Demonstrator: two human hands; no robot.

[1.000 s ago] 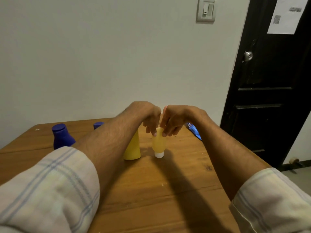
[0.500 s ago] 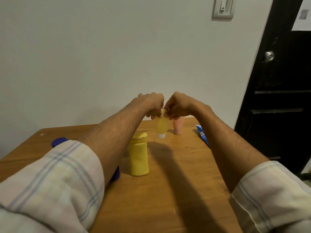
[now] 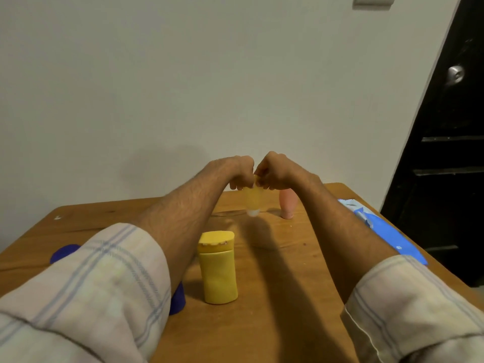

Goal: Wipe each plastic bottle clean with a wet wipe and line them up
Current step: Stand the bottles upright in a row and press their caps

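Note:
Both hands pinch the top of a small translucent yellow tube bottle [image 3: 253,199], which hangs cap-down with its white cap close to the far part of the wooden table [image 3: 282,284]. My left hand [image 3: 237,172] grips it from the left, my right hand [image 3: 273,171] from the right. A pink tube bottle [image 3: 287,205] stands cap-down just right of it. A larger yellow flip-cap bottle [image 3: 218,268] stands nearer me. Two dark blue bottles [image 3: 64,252] [image 3: 177,299] are mostly hidden behind my left sleeve. No wipe is visible in either hand.
A blue wet-wipe pack [image 3: 382,229] lies along the table's right edge. A pale wall stands right behind the table. A black door [image 3: 450,153] with a metal knob is to the right.
Both hands carried the small yellow tube away from me toward the far edge, next to the pink tube. The view tilted, so the big yellow bottle now appears nearer.

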